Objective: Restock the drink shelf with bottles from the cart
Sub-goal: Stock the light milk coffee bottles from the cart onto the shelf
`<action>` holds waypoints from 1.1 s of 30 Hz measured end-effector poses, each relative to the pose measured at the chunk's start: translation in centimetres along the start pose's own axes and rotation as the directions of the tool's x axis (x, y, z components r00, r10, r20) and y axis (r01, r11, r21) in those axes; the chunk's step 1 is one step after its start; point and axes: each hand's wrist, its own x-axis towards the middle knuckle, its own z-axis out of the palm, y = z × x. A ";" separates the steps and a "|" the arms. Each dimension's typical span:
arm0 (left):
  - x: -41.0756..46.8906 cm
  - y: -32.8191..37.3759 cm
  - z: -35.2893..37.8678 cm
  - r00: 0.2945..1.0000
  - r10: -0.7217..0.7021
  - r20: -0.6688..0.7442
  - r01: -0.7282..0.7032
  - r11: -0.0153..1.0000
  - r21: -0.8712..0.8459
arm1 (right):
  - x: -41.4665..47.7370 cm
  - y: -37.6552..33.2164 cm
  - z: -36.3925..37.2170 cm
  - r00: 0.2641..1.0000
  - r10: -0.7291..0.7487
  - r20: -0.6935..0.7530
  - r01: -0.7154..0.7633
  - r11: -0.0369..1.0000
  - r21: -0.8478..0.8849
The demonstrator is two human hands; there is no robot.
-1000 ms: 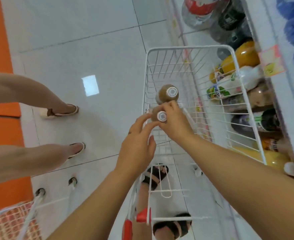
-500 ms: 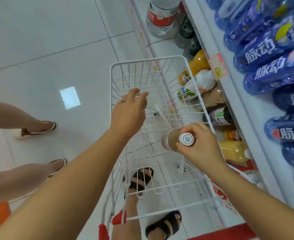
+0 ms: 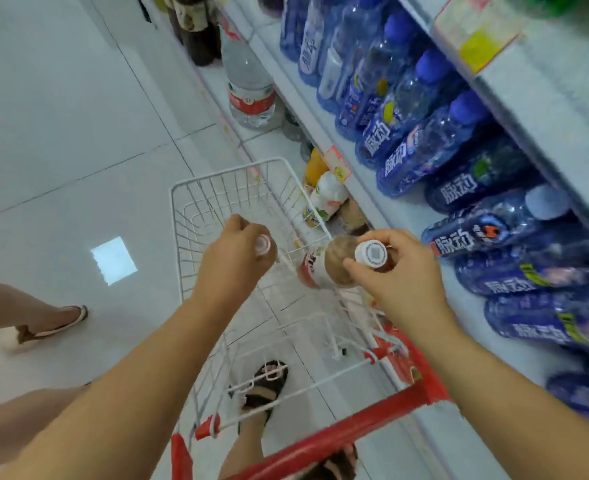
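R grip (image 3: 402,277) round bottle (image 3: 334,263) neck

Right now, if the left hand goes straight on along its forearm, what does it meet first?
Probably the far right corner of the wire cart: the left hand, gripping a capped bottle, points that way. If it rides above the rim, the orange bottle behind it comes next. Depth is unclear.

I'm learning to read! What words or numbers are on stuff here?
"脉动" on the blue bottles.
"5L", I think, on the big water bottle.
"1.50", I think, on the price tag.
Brown bottle in the right hand: label too blurred.
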 end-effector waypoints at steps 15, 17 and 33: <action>-11.9 35.0 -25.6 0.621 0.455 -0.639 -0.758 0.557 -0.340 | -16.4 -21.6 -30.6 0.752 -0.348 -0.560 0.465 0.882 0.076; -13.8 38.4 -26.7 0.610 0.458 -0.647 -0.787 0.448 -0.425 | -19.1 -22.5 -32.8 0.665 -0.340 -0.665 0.507 0.859 0.069; -16.0 51.3 -21.5 0.406 0.543 -0.735 -0.890 0.054 -0.452 | -21.1 -22.0 -42.2 0.093 -0.507 -0.857 0.483 0.776 -0.406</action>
